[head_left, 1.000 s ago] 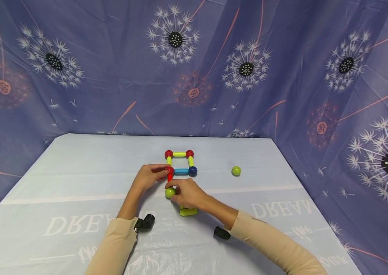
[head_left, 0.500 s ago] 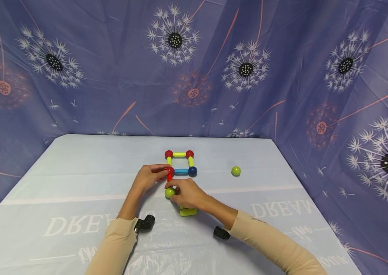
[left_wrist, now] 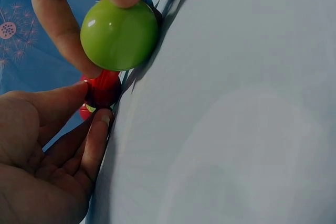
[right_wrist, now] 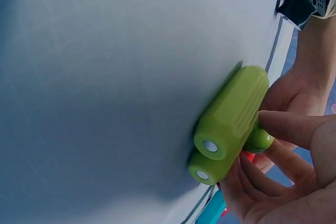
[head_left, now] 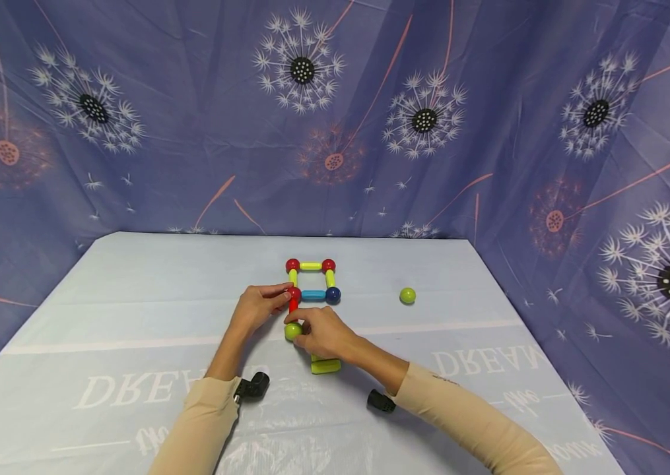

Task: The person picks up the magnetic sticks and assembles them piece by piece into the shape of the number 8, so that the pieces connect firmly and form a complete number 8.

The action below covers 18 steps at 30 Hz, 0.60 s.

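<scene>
My left hand (head_left: 255, 307) pinches a red ball (left_wrist: 103, 89) at the near-left corner of a square of magnetic rods and balls. From that ball a red rod (head_left: 294, 308) points toward me. At the rod's near end is a green ball (head_left: 293, 331), pinched by my right hand (head_left: 327, 334) between thumb and fingers. The square's near side is a blue rod (head_left: 313, 295) ending at a dark blue ball (head_left: 333, 295). Yellow-green rods (head_left: 310, 266) and two red balls (head_left: 328, 265) make up its other sides. Fingers partly hide the red rod.
Two green rods (right_wrist: 231, 114) lie side by side on the table just under my right hand. Off to the right sits a loose green ball (head_left: 408, 295). The pale table cover (head_left: 133, 297) reaches back to a blue dandelion-print curtain (head_left: 204, 119).
The square, red rod and green ball have shifted very slightly away from me. Both hands keep their hold, nearly still.
</scene>
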Each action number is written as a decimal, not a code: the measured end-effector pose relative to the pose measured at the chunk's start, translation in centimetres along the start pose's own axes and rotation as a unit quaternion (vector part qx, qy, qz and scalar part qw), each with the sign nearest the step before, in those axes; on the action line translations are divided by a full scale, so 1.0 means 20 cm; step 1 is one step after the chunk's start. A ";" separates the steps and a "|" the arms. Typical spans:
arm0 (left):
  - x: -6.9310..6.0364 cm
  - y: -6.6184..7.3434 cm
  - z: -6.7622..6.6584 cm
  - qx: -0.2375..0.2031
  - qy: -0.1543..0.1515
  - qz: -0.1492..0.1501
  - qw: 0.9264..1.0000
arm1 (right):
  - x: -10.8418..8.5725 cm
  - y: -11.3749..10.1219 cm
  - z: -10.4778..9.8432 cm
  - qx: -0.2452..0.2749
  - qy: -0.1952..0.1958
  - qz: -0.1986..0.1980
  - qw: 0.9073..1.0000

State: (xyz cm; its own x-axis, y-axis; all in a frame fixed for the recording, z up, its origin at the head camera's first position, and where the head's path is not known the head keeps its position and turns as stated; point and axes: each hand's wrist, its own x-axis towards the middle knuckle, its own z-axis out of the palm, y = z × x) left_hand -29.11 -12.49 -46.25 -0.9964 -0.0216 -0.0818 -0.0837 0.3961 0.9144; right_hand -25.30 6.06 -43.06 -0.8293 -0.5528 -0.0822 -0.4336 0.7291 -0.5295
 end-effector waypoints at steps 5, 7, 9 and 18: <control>0.00 0.00 0.00 0.000 -0.004 0.001 1.000 | -0.01 0.00 -0.01 0.007 0.002 -0.002 1.000; 0.00 0.00 0.00 -0.005 -0.007 0.000 1.000 | -0.01 0.01 -0.01 0.013 0.004 -0.006 1.000; 0.00 -0.01 0.00 -0.009 -0.010 0.003 1.000 | -0.02 0.01 -0.02 0.019 0.007 -0.013 1.000; 0.00 -0.01 -0.01 -0.036 -0.021 -0.001 0.999 | -0.06 0.04 -0.07 0.029 0.029 -0.020 0.999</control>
State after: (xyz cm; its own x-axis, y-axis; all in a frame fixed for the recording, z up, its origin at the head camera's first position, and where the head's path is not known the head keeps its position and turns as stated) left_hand -29.16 -12.75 -46.31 -0.9950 0.0172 -0.0988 -0.0876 0.3296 0.9400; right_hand -25.17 7.79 -42.24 -0.8313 -0.5556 -0.0122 -0.4467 0.6811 -0.5801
